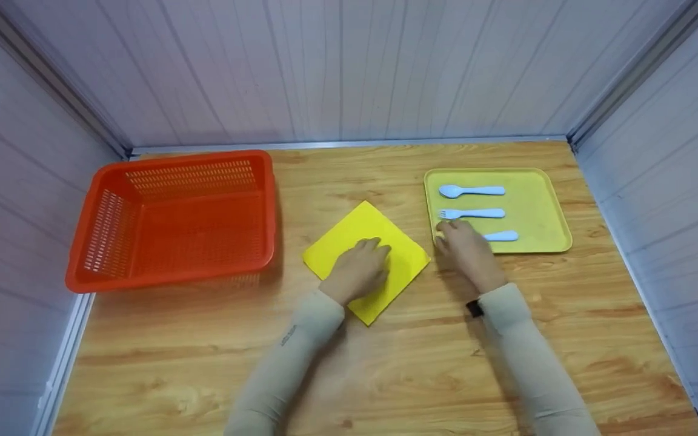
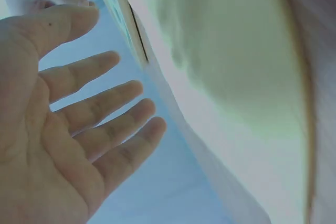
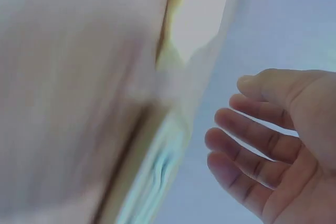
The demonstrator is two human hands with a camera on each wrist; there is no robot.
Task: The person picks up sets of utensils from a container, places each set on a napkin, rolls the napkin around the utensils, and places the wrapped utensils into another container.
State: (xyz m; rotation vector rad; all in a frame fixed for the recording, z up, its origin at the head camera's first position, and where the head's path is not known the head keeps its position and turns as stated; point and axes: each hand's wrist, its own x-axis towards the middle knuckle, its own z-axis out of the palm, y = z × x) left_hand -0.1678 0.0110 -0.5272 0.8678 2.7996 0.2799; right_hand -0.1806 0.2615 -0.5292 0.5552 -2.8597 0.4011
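Note:
A yellow square cloth (image 1: 364,225) lies flat on the table, one corner toward the back wall. Over its middle hovers my left hand (image 1: 358,270), fingers spread and relaxed; the left wrist view shows the bare palm (image 2: 58,150) with nothing in it. My right hand (image 1: 469,253) is above the front left corner of a yellow tray (image 1: 537,212), fingers loosely bent, palm (image 3: 302,182) bare. On the tray lie a pale blue spoon (image 1: 479,191), a fork (image 1: 479,213) and a third utensil (image 1: 503,236), whose head is hidden behind my right hand.
A red plastic basket (image 1: 203,227) with slotted sides stands at the left. Pale panel walls (image 1: 349,72) enclose the wooden table (image 1: 397,369) at the back and both sides. A black band (image 1: 474,309) shows at the right wrist.

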